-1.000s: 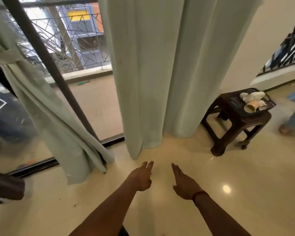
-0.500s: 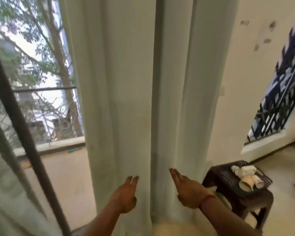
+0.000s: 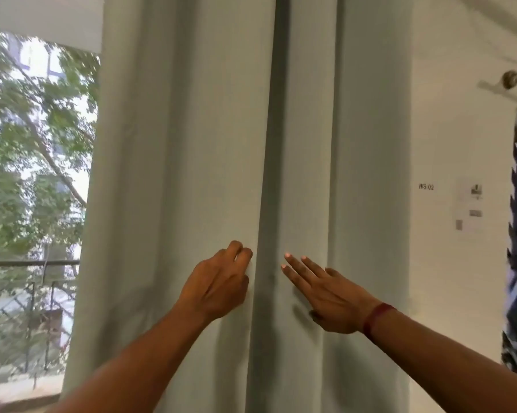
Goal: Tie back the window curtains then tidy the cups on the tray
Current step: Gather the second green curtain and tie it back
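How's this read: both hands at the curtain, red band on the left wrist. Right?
Not quite. The head view shows the red band on the right wrist, not the left. The rest holds: the left hand and right hand are both at the curtain.

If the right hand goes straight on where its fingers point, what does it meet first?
The curtain: the right hand points up and left at the dark fold. It may be touching the cloth now; depth is unclear.
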